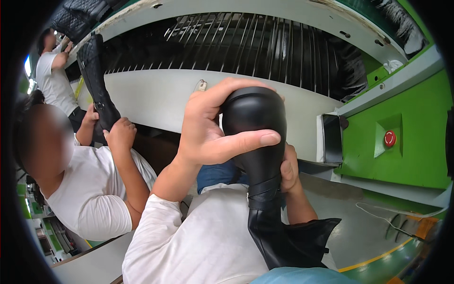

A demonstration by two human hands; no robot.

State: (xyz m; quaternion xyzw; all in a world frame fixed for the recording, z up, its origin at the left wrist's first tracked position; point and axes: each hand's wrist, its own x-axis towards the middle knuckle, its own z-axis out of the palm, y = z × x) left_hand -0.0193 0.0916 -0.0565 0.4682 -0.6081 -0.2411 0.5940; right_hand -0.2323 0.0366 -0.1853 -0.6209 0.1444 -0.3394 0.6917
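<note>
A tall black boot (257, 118) is held up in front of my chest, its rounded toe toward the top and its shaft hanging down. My left hand (213, 128) wraps around the toe, with the thumb lying across the front of the foot. On the boot's other side, my right hand (289, 168) grips it near the ankle; most of those fingers are hidden behind it. A strap (265, 191) crosses the ankle. Below that, the soft shaft (283, 241) folds and flares to the right.
Ahead, a white ledge (151, 90) borders a bed of dark metal rollers (236, 42). A green machine panel (369, 132) with a red button (389, 138) stands right. At left, a co-worker (94, 189) holds another black boot (97, 75); another person (54, 78) stands farther back.
</note>
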